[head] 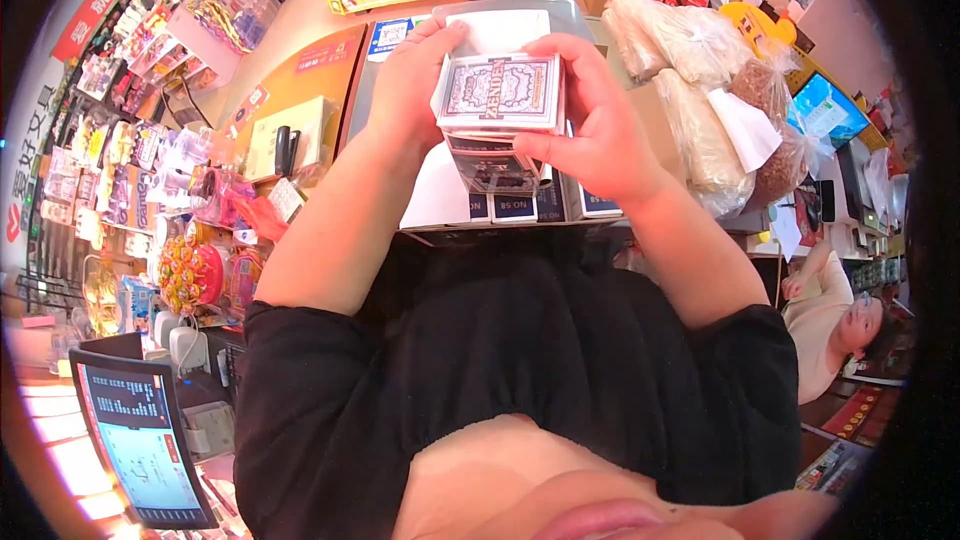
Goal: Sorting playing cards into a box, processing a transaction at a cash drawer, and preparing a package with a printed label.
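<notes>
A boxed pack of playing cards, with an ornate printed back design, is held between my two hands above the counter. My left hand presses on its left side; its fingertips are partly hidden. On the right side, my right hand grips the pack, with the thumb at its front edge. Directly beneath is a dark printed box in clear film; whether it touches the upper pack is hard to tell. Below lie several white and dark-blue boxes in an open carton. A white sheet or flap lies beyond my hands.
At left are a black stapler on a pale box and a lollipop display. Clear bags of dry goods stand at right, near a lit screen. A monitor stands lower left; another person is at far right.
</notes>
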